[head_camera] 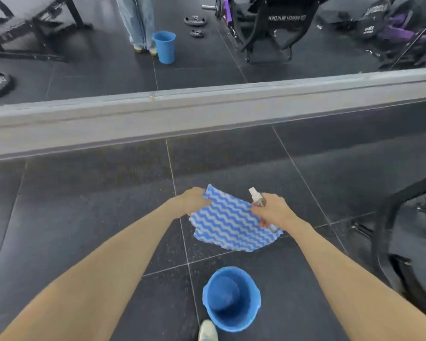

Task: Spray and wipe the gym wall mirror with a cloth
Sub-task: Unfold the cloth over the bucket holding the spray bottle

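Observation:
A blue-and-white zigzag cloth (228, 221) is stretched out between my two hands above the dark floor. My left hand (194, 201) grips its upper left corner. My right hand (274, 211) pinches the cloth's right edge and also holds a small clear spray bottle (256, 198), whose white nozzle sticks up above the fingers. The wall mirror (207, 40) fills the upper part of the view above a grey ledge (207, 112). It reflects the floor, a blue bucket and a person's legs.
A blue bucket (231, 299) stands on the floor just below the cloth, next to my shoe (207, 331). Black gym equipment (403, 254) stands at the right. The floor is dark rubber tiles (84, 217).

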The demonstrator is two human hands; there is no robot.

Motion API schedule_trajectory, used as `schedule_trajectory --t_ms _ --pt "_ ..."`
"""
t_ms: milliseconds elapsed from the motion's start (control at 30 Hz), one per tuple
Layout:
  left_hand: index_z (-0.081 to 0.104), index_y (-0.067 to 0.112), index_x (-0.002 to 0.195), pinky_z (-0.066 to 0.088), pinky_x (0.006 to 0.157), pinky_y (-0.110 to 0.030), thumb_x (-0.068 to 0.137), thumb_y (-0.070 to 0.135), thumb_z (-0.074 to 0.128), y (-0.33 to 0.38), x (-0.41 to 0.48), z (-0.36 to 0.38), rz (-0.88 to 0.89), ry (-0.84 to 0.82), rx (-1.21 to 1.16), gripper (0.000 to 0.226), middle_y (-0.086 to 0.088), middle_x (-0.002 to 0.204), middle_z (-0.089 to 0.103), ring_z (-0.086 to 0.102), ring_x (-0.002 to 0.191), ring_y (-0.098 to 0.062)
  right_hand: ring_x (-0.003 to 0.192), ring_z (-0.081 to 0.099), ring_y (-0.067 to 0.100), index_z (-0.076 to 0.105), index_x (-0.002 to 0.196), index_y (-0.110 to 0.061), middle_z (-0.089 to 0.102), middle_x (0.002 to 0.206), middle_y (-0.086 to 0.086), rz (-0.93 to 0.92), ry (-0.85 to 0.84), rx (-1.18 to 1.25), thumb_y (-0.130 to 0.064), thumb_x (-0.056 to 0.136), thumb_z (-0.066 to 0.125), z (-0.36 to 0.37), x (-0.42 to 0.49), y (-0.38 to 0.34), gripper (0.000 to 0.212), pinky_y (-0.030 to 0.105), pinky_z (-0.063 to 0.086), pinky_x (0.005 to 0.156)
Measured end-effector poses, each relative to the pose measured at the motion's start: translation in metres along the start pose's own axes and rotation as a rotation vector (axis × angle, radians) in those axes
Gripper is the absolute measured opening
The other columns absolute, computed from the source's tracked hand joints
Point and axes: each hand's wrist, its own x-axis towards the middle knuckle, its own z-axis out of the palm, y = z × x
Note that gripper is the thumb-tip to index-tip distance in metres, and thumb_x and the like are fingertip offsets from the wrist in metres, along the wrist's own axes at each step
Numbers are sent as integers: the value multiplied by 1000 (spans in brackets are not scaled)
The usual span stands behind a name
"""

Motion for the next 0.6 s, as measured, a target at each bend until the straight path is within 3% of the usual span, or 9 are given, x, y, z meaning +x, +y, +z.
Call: schedule_trajectory --t_ms 100,200,333,500,600 --pt "57 3 121 51 86 -40 100 22 48 -39 6 30 -42 -33 23 30 -13 116 62 62 100 -29 40 57 7 54 91 -5 61 83 11 17 -46 -49 -15 87 64 33 -7 26 15 21 52 48" --pt "42 3 140 46 97 -40 101 22 46 -80 2 71 -112 -41 66 44 -12 139 50 54 120 -30 38 58 9 50 82 -9 60 79 6 24 -108 -115 -16 86 66 72 -13 60 17 35 56 55" --pt "55 1 126 52 88 -43 100 19 42 -155 15 124 -165 -86 61 34 -19 125 60 61 102 -27 50 57 16 50 87 -8 58 82 7 28 -181 -120 -19 89 64 148 -3 116 18 28 47 52" --pt "57 2 113 49 86 -44 101 20 43 -248 64 180 -160 -71 24 25 -21 125 59 59 105 -30 80 49 21 46 99 -8 53 90 5 -18 -243 -53 -27 93 65 254 25 192 27 31 34 64" --pt "50 16 112 48 85 -40 101 14 45 -316 112 222 -215 4 -15 12 -17 130 56 56 103 -26 92 48 21 51 111 -8 48 104 7 -34 -242 -72 -31 92 66 315 59 245 34 27 32 70"
